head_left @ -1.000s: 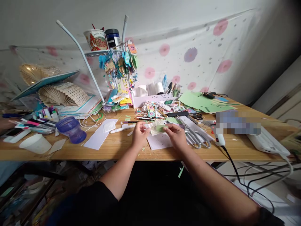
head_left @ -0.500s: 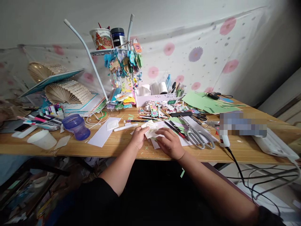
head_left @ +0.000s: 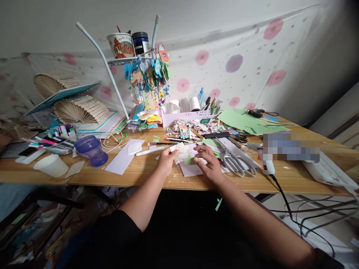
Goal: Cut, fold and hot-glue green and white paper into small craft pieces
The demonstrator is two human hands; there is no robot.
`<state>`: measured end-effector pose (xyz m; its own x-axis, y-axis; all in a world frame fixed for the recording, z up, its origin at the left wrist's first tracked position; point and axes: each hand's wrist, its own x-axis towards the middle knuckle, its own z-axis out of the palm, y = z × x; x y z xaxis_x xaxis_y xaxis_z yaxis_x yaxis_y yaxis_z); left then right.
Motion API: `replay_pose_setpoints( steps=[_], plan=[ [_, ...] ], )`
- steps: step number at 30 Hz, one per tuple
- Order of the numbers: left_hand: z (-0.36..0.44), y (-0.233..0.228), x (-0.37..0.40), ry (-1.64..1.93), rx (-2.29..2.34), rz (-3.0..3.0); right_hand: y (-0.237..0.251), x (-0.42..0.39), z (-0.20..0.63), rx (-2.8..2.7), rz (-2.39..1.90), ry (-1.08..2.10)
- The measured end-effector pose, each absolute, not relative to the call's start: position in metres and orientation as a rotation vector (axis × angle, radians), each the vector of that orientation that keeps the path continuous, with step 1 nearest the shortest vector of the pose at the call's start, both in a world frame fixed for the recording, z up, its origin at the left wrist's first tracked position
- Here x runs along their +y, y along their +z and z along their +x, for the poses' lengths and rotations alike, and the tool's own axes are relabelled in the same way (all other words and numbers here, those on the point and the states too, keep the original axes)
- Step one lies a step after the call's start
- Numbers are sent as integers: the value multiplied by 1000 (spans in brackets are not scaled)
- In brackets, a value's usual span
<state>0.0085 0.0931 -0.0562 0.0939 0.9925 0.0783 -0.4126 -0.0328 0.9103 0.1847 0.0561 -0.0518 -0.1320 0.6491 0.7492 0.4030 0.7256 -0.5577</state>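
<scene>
My left hand [head_left: 166, 161] pinches a white crumpled tissue [head_left: 179, 150] between thumb and fingers, just above the front of the desk. To its right, my right hand [head_left: 209, 160] has its fingers curved and apart, with nothing seen between them. A small green paper piece [head_left: 190, 160] is by its thumb; whether they touch I cannot tell. Beneath lies a white sheet [head_left: 193, 170]. Scissors with grey handles [head_left: 235, 164] rest right of my right hand.
A white glue gun [head_left: 267, 164] with a black cable stands at the right. At the left are a purple cup [head_left: 91, 151], a white cup [head_left: 49, 165] and many markers [head_left: 53, 142]. Pencils and paper scraps crowd the middle. Green sheets [head_left: 246, 121] lie at the back right.
My right hand has drawn back to the right, away from the tissue, and its fingers have spread. The green piece is more visible. My left hand keeps its hold, nearly still.
</scene>
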Motion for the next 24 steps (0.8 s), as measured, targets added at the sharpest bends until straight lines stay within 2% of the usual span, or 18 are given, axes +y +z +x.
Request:
replay_pose_setpoints(
  steps=[11, 14, 19, 24],
  plan=[
    [10, -48, 88, 1356, 812, 978, -48, 48, 172, -2151, -705, 17],
    [7, -43, 86, 1260, 783, 968, -49, 48, 170, -2042, -776, 28],
    [3, -43, 85, 1173, 741, 1011, -57, 56, 180, -1567, -929, 412],
    [9, -43, 82, 1072, 692, 1050, -63, 67, 185, -1158, -892, 826]
  ],
)
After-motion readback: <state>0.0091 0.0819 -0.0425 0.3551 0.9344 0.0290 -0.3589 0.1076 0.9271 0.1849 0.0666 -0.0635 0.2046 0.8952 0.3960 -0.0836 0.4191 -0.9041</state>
